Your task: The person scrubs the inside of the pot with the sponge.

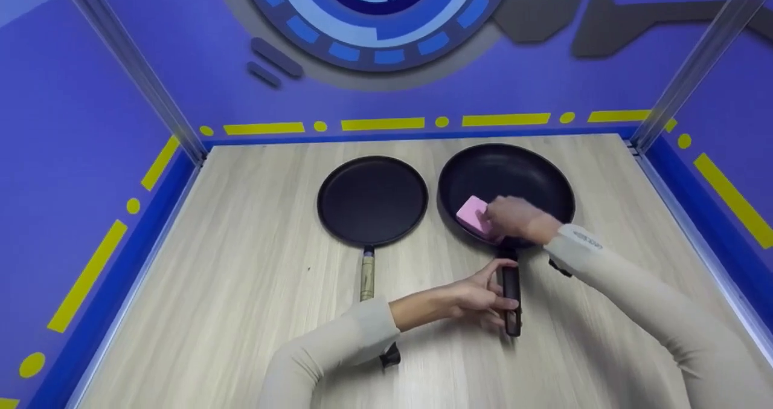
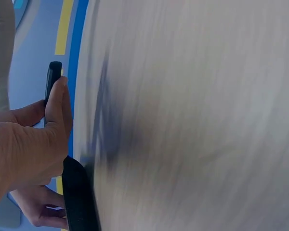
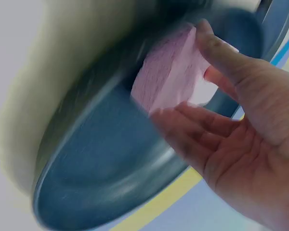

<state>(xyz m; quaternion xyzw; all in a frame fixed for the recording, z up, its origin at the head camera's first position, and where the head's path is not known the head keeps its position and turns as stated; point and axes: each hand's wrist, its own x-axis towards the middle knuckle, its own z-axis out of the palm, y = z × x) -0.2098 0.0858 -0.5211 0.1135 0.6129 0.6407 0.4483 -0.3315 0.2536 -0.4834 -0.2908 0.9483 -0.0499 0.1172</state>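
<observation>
Tabletop [image 1: 241, 246] in pale wood grain, tucked inside a booth-type space with purple-blue panels [image 1: 459, 92] at the back and both sides. Yellow dashes and dots [image 1: 383, 124] low along the panels, metal posts [image 1: 139, 77] at the far corners, plus a big round blue emblem [image 1: 362, 37] up on the back wall, kinda sci-fi. Now the hands, both coming out of light beige sleeves [image 1: 628, 294]. Left hand [image 1: 474, 294] curled onto the black handle [image 1: 511, 285] of the deeper pan, thumb and fingers on it with gaps between them; can't make out every fingertip. Right hand [image 1: 516, 215] pinching a pink sponge [image 1: 471, 211] between thumb and fingers, one broad face of the block showing. Deeper frying pan [image 1: 513, 176] at the right, dark inside with raised sides, handle pointing toward the person; sponge inside the rim, over toward the near left part. Too blurry up close in the right wrist view to say how much of it touches the pan. Flat round pan [image 1: 372, 200] just beside on the left, low-rimmed, plain dark face up, with a tan patterned handle [image 1: 367, 276] running down until hidden behind the left cuff.
</observation>
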